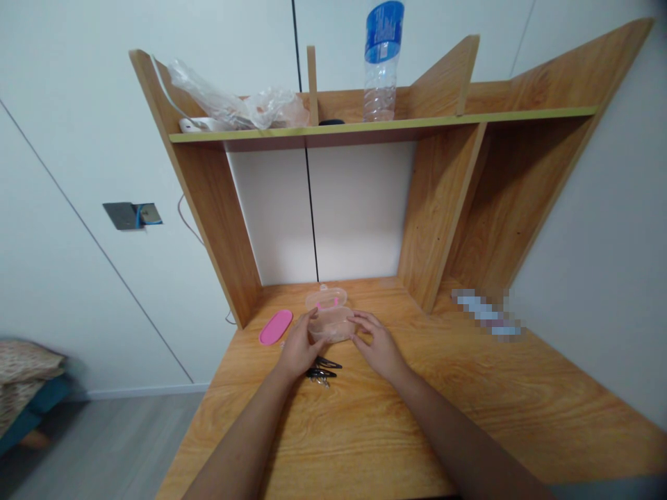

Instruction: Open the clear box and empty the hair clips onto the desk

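A clear plastic box point(332, 325) with rounded ends sits on the wooden desk, its hinged lid point(327, 298) tipped back and pink bits at the hinge. My left hand point(302, 344) grips the box's left end, thumb along the front edge. At the opposite end, the fingers and thumb of my right hand point(376, 340) close on the box too. Black hair clips point(324, 368) lie in front of the box beside my left hand, with small shiny pieces point(320, 381) among them. To the left rests a pink oval tray or lid point(276, 327).
A wooden hutch point(417, 229) rises behind the desk point(333, 430). On its shelf stand a plastic bottle point(383, 62) with a blue label and a crumpled clear bag point(250, 104). A blurred item point(487, 314) lies at right. An uncovered wall socket point(133, 215) is at left.
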A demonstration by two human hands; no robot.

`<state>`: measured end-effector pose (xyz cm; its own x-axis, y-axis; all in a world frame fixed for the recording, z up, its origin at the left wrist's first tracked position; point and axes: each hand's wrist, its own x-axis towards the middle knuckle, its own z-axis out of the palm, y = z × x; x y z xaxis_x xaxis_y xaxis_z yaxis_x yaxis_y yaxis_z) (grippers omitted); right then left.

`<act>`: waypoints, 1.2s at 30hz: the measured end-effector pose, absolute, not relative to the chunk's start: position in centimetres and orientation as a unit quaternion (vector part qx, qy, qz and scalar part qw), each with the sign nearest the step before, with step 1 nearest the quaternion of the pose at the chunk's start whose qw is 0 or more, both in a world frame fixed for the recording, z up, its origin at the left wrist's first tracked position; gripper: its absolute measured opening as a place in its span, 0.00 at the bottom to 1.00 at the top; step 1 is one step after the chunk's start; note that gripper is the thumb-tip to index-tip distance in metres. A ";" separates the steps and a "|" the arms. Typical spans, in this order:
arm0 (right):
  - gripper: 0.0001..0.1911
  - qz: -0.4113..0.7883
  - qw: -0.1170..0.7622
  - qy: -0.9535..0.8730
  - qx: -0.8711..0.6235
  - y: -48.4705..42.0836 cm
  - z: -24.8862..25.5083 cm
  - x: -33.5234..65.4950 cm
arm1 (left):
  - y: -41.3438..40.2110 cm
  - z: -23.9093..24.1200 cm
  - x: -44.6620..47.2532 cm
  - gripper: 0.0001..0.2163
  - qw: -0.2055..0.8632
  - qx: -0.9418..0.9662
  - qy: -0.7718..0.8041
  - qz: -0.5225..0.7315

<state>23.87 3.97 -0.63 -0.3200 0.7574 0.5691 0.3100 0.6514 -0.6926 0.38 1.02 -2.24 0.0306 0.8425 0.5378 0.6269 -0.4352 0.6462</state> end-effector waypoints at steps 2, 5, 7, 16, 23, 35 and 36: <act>0.19 0.239 0.455 -0.780 -0.356 4.1 -0.9 23.9 | 1.1 -2.4 0.3 0.36 0.115 0.705 0.525 0.463; 0.20 0.229 0.444 -0.781 -0.373 4.2 -1.0 24.0 | 1.2 -2.6 0.3 0.38 0.112 0.703 0.530 0.462; 0.20 0.221 0.446 -0.780 -0.380 4.1 -0.8 24.0 | 1.2 -2.6 0.3 0.37 0.109 0.706 0.527 0.460; 0.12 0.186 0.447 -0.825 -0.292 1.9 1.2 23.6 | 1.0 -2.2 0.3 0.34 0.104 0.707 0.528 0.458; 0.08 0.158 0.292 -0.905 -0.267 0.1 1.1 22.4 | 1.0 -2.2 0.3 0.35 0.109 0.705 0.526 0.462; 0.07 0.153 0.251 -0.917 -0.268 0.0 0.9 22.0 | 1.1 -2.4 0.4 0.35 0.096 0.715 0.520 0.457; 0.06 0.156 0.253 -0.917 -0.265 0.0 0.9 22.0 | 1.1 -2.4 0.4 0.35 0.096 0.713 0.522 0.457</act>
<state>22.01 0.05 0.87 -0.7312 0.5649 0.3824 0.4071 0.8111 -0.4199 0.39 1.09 -2.40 0.0362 0.8329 0.5522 0.6580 -0.4358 0.6141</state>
